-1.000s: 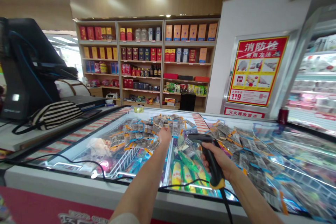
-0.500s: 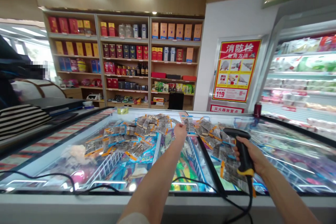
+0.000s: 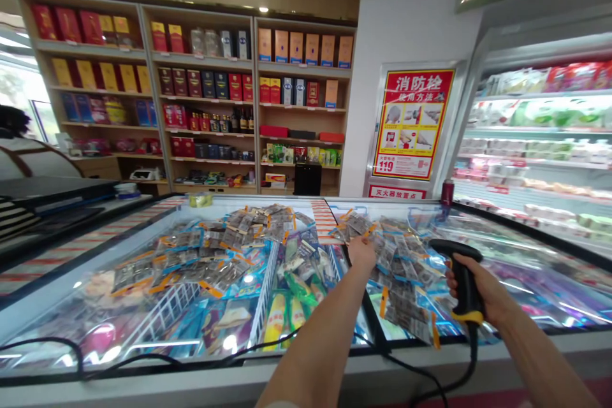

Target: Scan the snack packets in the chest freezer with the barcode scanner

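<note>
Your right hand (image 3: 482, 296) is wrapped tight around the scanner (image 3: 461, 280), a stiff, light thing; grab its handle. Your left hand (image 3: 362, 252) rests on the freezer lid (image 3: 143, 248), and I can't tell its grip.

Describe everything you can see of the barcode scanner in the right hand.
The barcode scanner is a black pistol-shaped handheld, plastic by its look, with a yellow band at the base of its handle. The right hand wraps the handle and holds it upright above the chest freezer's glass lid, head aimed left. A black cable runs from its base down over the freezer's front edge.
</note>
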Demonstrator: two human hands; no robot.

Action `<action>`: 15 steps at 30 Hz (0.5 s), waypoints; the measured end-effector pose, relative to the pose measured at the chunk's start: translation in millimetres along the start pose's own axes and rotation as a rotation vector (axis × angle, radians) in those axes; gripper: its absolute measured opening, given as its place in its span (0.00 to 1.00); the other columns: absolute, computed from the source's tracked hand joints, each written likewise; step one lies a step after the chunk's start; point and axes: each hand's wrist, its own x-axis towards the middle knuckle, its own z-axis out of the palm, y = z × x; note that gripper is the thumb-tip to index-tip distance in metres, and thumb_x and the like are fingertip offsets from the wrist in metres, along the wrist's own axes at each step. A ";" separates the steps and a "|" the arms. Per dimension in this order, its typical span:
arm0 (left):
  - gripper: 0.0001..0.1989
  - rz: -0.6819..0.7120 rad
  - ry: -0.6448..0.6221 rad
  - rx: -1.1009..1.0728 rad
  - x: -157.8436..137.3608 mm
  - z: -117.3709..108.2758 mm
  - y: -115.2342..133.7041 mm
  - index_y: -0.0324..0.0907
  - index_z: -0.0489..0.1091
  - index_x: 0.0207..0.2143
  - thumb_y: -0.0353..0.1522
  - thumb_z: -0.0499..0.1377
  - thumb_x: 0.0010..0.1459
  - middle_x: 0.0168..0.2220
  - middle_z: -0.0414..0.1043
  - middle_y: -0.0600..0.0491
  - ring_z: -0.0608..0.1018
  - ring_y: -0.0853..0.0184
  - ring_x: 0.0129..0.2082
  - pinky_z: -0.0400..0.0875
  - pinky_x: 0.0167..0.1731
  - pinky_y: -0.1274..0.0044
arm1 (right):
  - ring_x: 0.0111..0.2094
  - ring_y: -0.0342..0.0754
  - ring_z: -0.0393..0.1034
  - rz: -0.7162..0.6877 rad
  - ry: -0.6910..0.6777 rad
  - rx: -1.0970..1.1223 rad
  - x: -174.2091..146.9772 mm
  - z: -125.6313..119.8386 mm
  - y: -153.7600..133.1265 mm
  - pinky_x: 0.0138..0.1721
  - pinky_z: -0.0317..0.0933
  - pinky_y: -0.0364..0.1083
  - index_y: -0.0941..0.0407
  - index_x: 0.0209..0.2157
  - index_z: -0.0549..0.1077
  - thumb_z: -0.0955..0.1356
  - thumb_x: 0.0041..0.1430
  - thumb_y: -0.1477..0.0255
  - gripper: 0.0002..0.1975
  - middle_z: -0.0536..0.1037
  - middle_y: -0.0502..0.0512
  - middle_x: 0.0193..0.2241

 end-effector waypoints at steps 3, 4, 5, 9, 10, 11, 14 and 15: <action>0.13 0.017 0.001 0.063 -2.7 -13.3 -4.7 0.40 0.71 0.36 0.27 0.53 0.47 0.38 0.72 0.50 0.73 0.66 0.40 0.64 0.41 0.78 | 0.12 0.39 0.59 0.009 -0.028 -0.018 -2.3 14.4 4.9 0.11 0.57 0.39 0.58 0.23 0.64 0.63 0.51 0.72 0.06 0.65 0.47 0.12; 0.13 0.031 0.000 0.073 -1.9 -21.6 -8.5 0.40 0.71 0.37 0.26 0.53 0.47 0.39 0.72 0.51 0.72 0.67 0.40 0.64 0.41 0.78 | 0.12 0.39 0.59 0.008 -0.045 -0.027 -3.7 22.7 6.6 0.11 0.57 0.39 0.58 0.23 0.64 0.63 0.51 0.72 0.06 0.65 0.47 0.12; 0.14 0.043 0.001 0.087 -0.2 -32.6 -13.7 0.41 0.71 0.37 0.27 0.53 0.47 0.39 0.72 0.51 0.72 0.67 0.40 0.64 0.41 0.79 | 0.12 0.39 0.59 0.007 -0.065 -0.034 -5.4 32.3 8.2 0.11 0.57 0.39 0.58 0.23 0.64 0.63 0.51 0.72 0.06 0.65 0.47 0.12; 0.13 0.078 0.121 0.197 10.9 -106.4 -44.6 0.40 0.70 0.38 0.28 0.53 0.49 0.40 0.72 0.50 0.72 0.67 0.41 0.63 0.42 0.79 | 0.12 0.39 0.59 0.027 -0.166 -0.053 -13.0 79.1 15.3 0.11 0.57 0.39 0.58 0.24 0.65 0.63 0.51 0.71 0.06 0.66 0.48 0.12; 0.14 0.059 0.171 0.244 13.1 -130.7 -53.7 0.40 0.70 0.39 0.27 0.53 0.49 0.41 0.71 0.50 0.71 0.67 0.42 0.63 0.42 0.79 | 0.12 0.40 0.59 0.040 -0.195 -0.062 -14.8 91.7 17.7 0.11 0.57 0.39 0.58 0.23 0.65 0.63 0.51 0.70 0.06 0.66 0.48 0.12; 0.14 0.048 0.217 0.299 14.4 -155.8 -62.8 0.39 0.69 0.39 0.27 0.53 0.49 0.42 0.70 0.49 0.71 0.67 0.43 0.62 0.43 0.79 | 0.11 0.40 0.59 0.055 -0.222 -0.075 -16.4 104.4 20.7 0.11 0.57 0.39 0.58 0.23 0.65 0.63 0.51 0.69 0.07 0.66 0.48 0.12; 0.15 -0.047 0.327 0.413 11.2 -227.8 -88.1 0.40 0.68 0.41 0.26 0.52 0.49 0.45 0.67 0.46 0.70 0.65 0.45 0.62 0.42 0.77 | 0.11 0.39 0.59 0.091 -0.297 -0.108 -19.9 140.9 32.9 0.11 0.57 0.39 0.58 0.21 0.64 0.63 0.52 0.68 0.10 0.66 0.48 0.12; 0.16 -0.079 0.357 0.455 8.0 -248.0 -95.5 0.40 0.68 0.42 0.26 0.51 0.49 0.46 0.67 0.46 0.70 0.64 0.45 0.63 0.41 0.76 | 0.11 0.39 0.59 0.100 -0.324 -0.113 -20.6 152.1 37.9 0.11 0.57 0.39 0.58 0.21 0.64 0.63 0.52 0.68 0.10 0.66 0.48 0.12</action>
